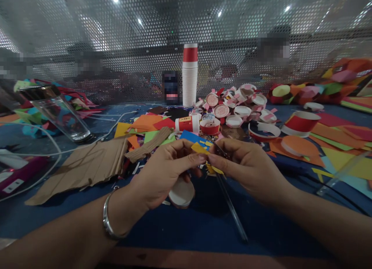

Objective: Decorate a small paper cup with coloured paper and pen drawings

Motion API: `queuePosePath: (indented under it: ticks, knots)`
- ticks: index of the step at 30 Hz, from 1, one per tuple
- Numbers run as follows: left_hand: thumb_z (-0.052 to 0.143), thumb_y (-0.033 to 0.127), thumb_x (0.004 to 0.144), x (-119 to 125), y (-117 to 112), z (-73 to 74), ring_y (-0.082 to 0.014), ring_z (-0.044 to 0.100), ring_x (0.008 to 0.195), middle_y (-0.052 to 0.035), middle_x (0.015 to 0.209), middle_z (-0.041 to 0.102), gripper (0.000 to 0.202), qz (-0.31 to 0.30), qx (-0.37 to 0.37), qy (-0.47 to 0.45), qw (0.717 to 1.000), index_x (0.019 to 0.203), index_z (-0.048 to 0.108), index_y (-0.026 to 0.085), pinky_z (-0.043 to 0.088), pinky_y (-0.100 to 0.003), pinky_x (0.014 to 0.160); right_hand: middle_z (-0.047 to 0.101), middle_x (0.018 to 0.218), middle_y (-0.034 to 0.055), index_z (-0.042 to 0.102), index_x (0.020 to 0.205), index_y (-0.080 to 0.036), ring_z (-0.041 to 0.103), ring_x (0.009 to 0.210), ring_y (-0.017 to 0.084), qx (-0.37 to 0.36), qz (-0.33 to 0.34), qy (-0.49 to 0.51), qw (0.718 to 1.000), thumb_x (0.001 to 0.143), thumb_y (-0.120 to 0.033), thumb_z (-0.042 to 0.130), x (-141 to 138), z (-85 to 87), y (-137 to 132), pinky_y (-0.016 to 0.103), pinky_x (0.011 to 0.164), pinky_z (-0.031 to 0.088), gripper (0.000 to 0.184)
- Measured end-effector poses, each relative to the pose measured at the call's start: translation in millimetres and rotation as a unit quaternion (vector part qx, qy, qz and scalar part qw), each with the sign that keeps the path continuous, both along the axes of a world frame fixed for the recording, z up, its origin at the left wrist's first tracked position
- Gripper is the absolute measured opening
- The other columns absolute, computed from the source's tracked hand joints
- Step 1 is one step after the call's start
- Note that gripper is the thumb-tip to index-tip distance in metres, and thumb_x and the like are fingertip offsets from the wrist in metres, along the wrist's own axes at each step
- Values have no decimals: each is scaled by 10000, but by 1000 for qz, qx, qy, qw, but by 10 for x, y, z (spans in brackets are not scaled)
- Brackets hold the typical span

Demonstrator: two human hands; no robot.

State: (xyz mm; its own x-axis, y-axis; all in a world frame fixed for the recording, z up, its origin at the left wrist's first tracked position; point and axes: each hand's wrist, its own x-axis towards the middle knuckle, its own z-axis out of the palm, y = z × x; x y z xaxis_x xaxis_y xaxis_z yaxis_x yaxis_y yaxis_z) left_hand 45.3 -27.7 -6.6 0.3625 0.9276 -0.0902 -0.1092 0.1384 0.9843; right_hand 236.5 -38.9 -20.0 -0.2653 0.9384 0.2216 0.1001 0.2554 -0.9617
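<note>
A small piece of yellow paper (199,148) is pinched between the thumb and fingers of my left hand (171,160), which wears a silver bangle on the wrist. My right hand (247,160) meets it, its thumb and finger closed on the paper's near end. A thin dark tool (220,148) shows at the right fingers; its kind is unclear. Just behind the fingertips lies blue paper (188,136) with small yellow pieces on it. Below my left hand rests a white round cup bottom (181,192). A clear stick (232,211) lies under my hands.
Torn cardboard (87,164) and a tilted glass bottle (61,114) are on the left, with a white cable. A tall stack of paper cups (190,79) stands behind, by a heap of cut cup pieces (232,110). Coloured paper (343,160) covers the right side.
</note>
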Motion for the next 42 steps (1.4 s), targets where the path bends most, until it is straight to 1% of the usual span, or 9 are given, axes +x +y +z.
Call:
queuePosePath:
  ticks: [4, 14, 21, 27, 30, 34, 36, 39, 42]
  knots:
    - [911, 321, 743, -28, 21, 2, -84, 622, 646, 6, 816, 716, 259, -15, 61, 19, 998, 892, 769, 165, 469, -178, 545, 560, 700, -36, 653, 773, -199, 485, 642, 122, 22, 15, -10, 1000, 886, -298, 765, 17, 4, -3, 254, 590, 393, 187]
    - [817, 244, 822, -90, 77, 66, -70, 610, 631, 18, 742, 693, 108, -41, 37, 14, 998, 860, 778, 151, 473, -157, 546, 479, 644, -75, 714, 857, -165, 301, 538, 71, -14, 29, 53, 998, 869, -302, 810, 28, -21, 17, 232, 443, 206, 167]
    - [855, 256, 767, -101, 112, 60, -58, 591, 622, 18, 755, 683, 171, -37, -11, 14, 999, 861, 765, 144, 457, -156, 550, 558, 693, -60, 695, 847, -167, 410, 583, 70, -3, 22, 29, 999, 875, -272, 784, 39, 7, 28, 201, 496, 318, 140]
    - [805, 293, 848, -140, 136, 32, -81, 613, 633, 13, 784, 678, 164, -37, 108, 104, 988, 862, 720, 153, 510, -204, 596, 707, 842, 11, 690, 965, -168, 622, 740, 146, -7, -5, -71, 997, 869, -357, 740, 84, 18, 64, 254, 671, 502, 218]
    - [770, 323, 880, -178, 155, 51, -94, 614, 664, 13, 792, 657, 176, -40, 151, 152, 976, 851, 709, 161, 505, -216, 611, 752, 892, 42, 681, 1048, -173, 680, 782, 192, -2, -23, -134, 991, 915, -372, 663, 126, -25, 93, 302, 698, 529, 240]
    - [767, 295, 872, -237, 183, 92, -110, 599, 729, 4, 808, 642, 136, -26, 243, 221, 944, 856, 719, 168, 492, -223, 651, 775, 945, 48, 685, 1047, -196, 719, 836, 229, 17, -26, -212, 977, 924, -323, 639, 170, -34, 87, 342, 740, 534, 183]
    - [753, 290, 878, -252, 187, 113, -106, 594, 695, 9, 780, 645, 131, -35, 214, 200, 956, 853, 704, 171, 482, -214, 613, 772, 919, 40, 685, 1030, -201, 717, 814, 231, 21, -24, -250, 968, 918, -309, 643, 180, -5, 65, 345, 727, 525, 161]
    - [734, 284, 883, -247, 185, 122, -90, 589, 623, 21, 744, 652, 132, -51, 120, 139, 982, 843, 676, 173, 460, -196, 549, 771, 890, 20, 679, 1033, -210, 714, 779, 219, 25, -34, -275, 961, 924, -311, 642, 186, 55, 36, 330, 697, 504, 153]
    - [742, 290, 878, -229, 183, 95, -98, 621, 640, 19, 754, 665, 140, -48, 113, 147, 981, 855, 676, 169, 491, -209, 581, 771, 894, 15, 680, 1046, -214, 705, 759, 205, 27, -36, -299, 953, 943, -335, 634, 193, 97, 35, 309, 663, 480, 166]
